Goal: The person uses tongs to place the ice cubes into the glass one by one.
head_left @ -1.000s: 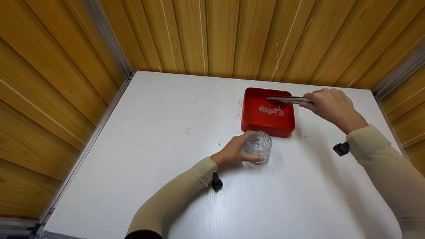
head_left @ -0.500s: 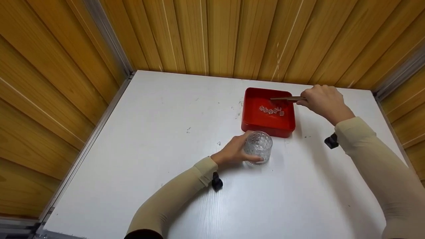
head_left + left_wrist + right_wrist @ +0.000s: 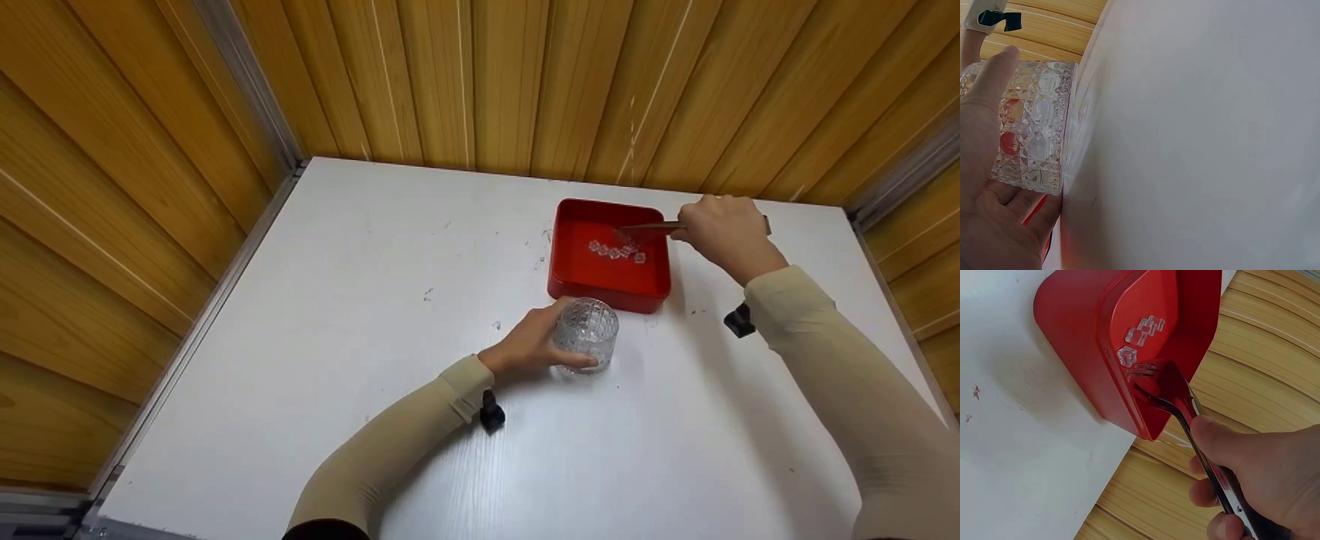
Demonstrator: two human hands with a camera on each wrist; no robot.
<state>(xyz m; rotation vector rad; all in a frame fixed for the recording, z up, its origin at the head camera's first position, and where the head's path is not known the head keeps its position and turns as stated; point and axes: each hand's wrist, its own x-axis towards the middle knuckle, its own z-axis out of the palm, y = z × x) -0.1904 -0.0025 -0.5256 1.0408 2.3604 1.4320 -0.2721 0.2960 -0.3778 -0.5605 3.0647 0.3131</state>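
My left hand [image 3: 532, 341] holds a clear cut-glass tumbler [image 3: 589, 330] upright on the white table, thumb on the near side. In the left wrist view, the thumb lies across the patterned glass wall [image 3: 1039, 132]. My right hand [image 3: 726, 231] grips metal tongs [image 3: 651, 227], whose ends reach down into a red square tray [image 3: 607, 294]. Several clear ice-like cubes [image 3: 615, 253] lie in a loose row on the tray floor. From the right wrist, the tongs' fork-like end [image 3: 1143, 370] is close to one cube [image 3: 1127, 356]; whether they touch, I cannot tell.
Behind the white table [image 3: 337, 300] stands a wood-panelled wall [image 3: 502, 90], with another panelled wall [image 3: 97, 187] at the left. The tray's raised walls stand just beyond the tumbler. Small dark marks dot the tabletop.
My right hand and the tongs have moved slightly left and lower into the tray. The left hand and tumbler hold their place, and the cubes look unmoved.
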